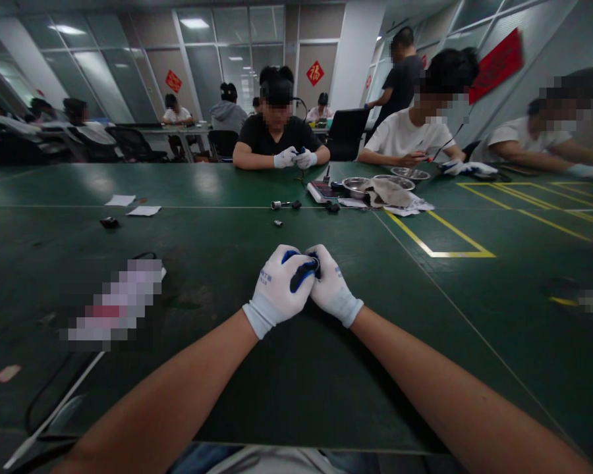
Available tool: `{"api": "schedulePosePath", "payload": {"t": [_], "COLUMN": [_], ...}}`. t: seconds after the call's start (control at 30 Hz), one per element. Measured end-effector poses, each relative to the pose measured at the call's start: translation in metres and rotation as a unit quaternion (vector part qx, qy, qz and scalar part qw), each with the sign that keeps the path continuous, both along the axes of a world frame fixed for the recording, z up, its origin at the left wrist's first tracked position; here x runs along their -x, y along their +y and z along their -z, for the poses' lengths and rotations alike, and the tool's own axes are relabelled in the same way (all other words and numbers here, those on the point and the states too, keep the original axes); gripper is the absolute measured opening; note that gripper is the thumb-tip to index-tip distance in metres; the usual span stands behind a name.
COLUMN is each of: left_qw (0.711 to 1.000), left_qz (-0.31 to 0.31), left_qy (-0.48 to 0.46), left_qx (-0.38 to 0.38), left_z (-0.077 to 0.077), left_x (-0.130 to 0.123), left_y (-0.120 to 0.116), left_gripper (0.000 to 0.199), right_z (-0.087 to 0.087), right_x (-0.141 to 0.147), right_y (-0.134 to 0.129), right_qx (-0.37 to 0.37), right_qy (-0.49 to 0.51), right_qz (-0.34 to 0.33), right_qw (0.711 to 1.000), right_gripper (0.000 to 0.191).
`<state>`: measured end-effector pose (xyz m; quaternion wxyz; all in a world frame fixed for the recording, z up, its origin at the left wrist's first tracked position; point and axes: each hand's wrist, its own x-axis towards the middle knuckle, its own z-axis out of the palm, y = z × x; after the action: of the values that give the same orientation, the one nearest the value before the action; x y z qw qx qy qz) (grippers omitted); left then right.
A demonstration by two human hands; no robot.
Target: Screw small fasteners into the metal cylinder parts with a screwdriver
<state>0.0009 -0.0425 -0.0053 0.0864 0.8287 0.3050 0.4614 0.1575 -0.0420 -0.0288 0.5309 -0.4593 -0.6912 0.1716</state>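
My left hand (281, 289) and my right hand (332, 284), both in white gloves with blue-black palms, meet above the green table. Their fingers are closed around a small dark part with a shiny rim (315, 264); the gloves cover most of it, so its kind does not show. Beyond my hands lies a short metal cylinder (278, 224). Farther off are a larger metal cylindrical piece (276, 205) and a small black piece (296, 205) beside it.
Steel bowls (354, 187), a grey cloth (388, 193) and a black piece (333, 207) lie beyond, towards the right. White papers (144, 211), a black object (109, 223) and a pixelated item (118, 303) with cables are on the left. Gloved co-workers (277, 135) sit across the table (217, 250).
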Motion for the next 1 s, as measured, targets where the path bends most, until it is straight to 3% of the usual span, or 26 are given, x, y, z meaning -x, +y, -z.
{"api": "schedulePosePath", "payload": {"t": [0.27, 1.0], "left_qw": [1.000, 0.999], "left_qz": [0.000, -0.003], "left_qy": [-0.007, 0.033], "left_qx": [0.016, -0.013], "left_z": [0.002, -0.004], "left_x": [0.000, 0.004], "left_y": [0.002, 0.002], "left_gripper": [0.018, 0.018], "right_z": [0.003, -0.010], "right_x": [0.000, 0.005], "right_y": [0.004, -0.002], "right_qx": [-0.044, 0.019], "right_qy": [-0.024, -0.032], "right_qz": [0.019, 0.019], "right_qw": [0.999, 0.999], "right_gripper": [0.017, 0.012]}}
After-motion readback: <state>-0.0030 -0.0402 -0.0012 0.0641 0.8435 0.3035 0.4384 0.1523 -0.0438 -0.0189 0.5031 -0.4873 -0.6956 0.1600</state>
